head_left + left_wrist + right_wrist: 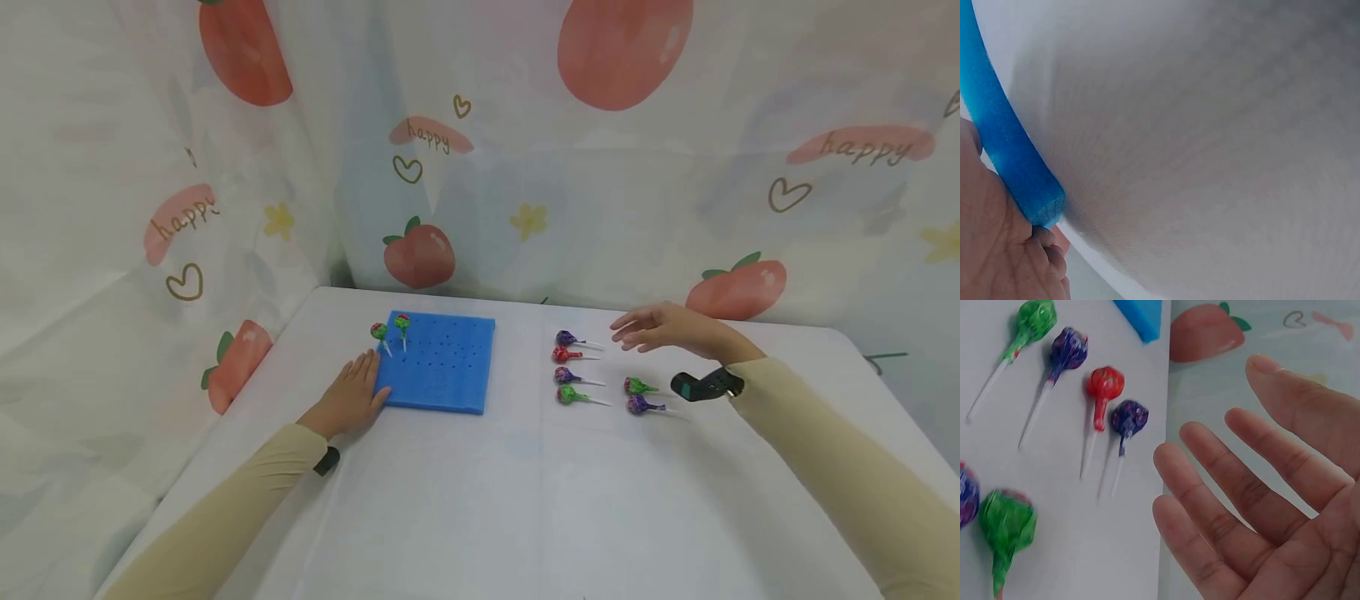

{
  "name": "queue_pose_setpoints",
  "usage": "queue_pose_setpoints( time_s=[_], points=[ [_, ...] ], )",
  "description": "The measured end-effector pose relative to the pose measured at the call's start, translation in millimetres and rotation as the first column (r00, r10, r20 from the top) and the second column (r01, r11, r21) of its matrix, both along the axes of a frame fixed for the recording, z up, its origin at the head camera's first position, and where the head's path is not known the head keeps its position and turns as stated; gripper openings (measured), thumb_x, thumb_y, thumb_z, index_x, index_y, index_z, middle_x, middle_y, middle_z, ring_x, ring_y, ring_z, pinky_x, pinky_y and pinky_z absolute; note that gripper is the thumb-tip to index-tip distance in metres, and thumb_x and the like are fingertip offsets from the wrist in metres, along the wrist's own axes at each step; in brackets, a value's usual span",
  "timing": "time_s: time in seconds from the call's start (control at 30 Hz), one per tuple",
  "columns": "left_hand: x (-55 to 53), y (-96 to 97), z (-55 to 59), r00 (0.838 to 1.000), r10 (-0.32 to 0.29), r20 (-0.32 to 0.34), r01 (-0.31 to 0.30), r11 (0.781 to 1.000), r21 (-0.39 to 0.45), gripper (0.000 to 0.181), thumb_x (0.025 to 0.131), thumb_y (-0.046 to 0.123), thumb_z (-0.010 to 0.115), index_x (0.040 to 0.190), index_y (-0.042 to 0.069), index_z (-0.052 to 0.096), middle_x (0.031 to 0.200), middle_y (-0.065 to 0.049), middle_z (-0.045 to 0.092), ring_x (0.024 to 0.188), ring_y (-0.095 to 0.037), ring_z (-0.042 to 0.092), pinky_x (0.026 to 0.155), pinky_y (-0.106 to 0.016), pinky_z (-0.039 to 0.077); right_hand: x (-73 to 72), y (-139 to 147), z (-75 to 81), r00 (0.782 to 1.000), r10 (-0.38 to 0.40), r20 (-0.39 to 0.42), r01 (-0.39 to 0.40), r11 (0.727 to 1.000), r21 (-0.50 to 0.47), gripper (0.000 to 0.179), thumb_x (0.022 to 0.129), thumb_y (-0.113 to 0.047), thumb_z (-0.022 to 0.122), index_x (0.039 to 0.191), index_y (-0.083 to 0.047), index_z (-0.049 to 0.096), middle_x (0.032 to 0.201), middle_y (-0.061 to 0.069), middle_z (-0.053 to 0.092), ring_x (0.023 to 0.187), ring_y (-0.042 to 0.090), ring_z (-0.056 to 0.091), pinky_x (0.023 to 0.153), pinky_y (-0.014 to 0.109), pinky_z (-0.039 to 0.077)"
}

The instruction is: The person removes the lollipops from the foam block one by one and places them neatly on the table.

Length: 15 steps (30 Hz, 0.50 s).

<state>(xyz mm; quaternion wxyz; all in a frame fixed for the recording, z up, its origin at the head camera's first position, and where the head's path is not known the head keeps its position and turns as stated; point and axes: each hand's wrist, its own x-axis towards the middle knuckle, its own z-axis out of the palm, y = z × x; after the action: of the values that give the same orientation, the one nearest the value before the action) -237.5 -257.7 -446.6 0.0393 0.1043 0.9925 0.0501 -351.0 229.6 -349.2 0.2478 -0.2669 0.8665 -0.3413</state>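
My left hand (351, 397) lies with extended fingers along the left edge of a blue foam board (450, 383) dotted with small holes. Two green-wrapped lollipops stand in the board near its upper left: one lollipop (378, 332) leans at the edge, the other lollipop (402, 322) is more upright. My right hand (663, 327) hovers over the table with spread fingers, holding nothing. Just left of it lie a purple lollipop (566, 338), a red lollipop (1105, 383), another purple lollipop (564, 376) and a green lollipop (567, 395), sticks pointing right.
Nearer my right wrist lie another green lollipop (636, 386) and a purple lollipop (640, 405). The white table (480, 500) meets a fruit-patterned curtain (480, 192) at its back and left. Each wrist wears a dark band (705, 386).
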Motion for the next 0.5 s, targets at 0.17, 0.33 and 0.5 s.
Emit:
queue_pose_setpoints(
  time_s=[0.17, 0.33, 0.5],
  points=[
    [-0.6, -1.6, -1.5, 1.000, 0.003, -0.003, -0.003, 1.000, -0.010, 0.067, 0.101, 0.033, 0.035, 0.145, -0.013, 0.014, 0.153, -0.031, 0.013, 0.143, -0.042, 0.014, 0.117, -0.054, 0.014, -11.3, -44, 4.3, 0.999, 0.040, 0.007, -0.039, 0.998, -0.050, 0.044, 0.095, -0.026, 0.056, 0.131, -0.001, 0.051, 0.131, 0.025, 0.054, 0.116, 0.035, 0.058, 0.097, 0.045, 0.049],
    [-1.1, -2.0, -1.4, 1.000, -0.007, -0.015, 0.007, 1.000, -0.007, 0.066, 0.101, 0.031, 0.036, 0.144, -0.014, 0.015, 0.152, -0.032, 0.015, 0.143, -0.043, 0.015, 0.116, -0.054, 0.016, -19.3, -88, 5.3, 0.998, 0.054, 0.032, -0.050, 0.993, -0.104, 0.041, 0.096, -0.023, 0.054, 0.130, -0.001, 0.051, 0.131, 0.024, 0.055, 0.117, 0.037, 0.056, 0.099, 0.046, 0.047],
    [-0.6, -1.5, 0.7, 1.000, -0.001, 0.000, 0.001, 1.000, -0.006, 0.066, 0.101, 0.032, 0.036, 0.144, -0.014, 0.015, 0.153, -0.031, 0.014, 0.143, -0.043, 0.014, 0.116, -0.054, 0.015, -22.3, -129, 2.7, 0.997, 0.047, 0.062, -0.037, 0.987, -0.154, 0.041, 0.096, -0.022, 0.053, 0.132, -0.002, 0.049, 0.131, 0.022, 0.056, 0.115, 0.032, 0.059, 0.101, 0.047, 0.046]
  ],
)
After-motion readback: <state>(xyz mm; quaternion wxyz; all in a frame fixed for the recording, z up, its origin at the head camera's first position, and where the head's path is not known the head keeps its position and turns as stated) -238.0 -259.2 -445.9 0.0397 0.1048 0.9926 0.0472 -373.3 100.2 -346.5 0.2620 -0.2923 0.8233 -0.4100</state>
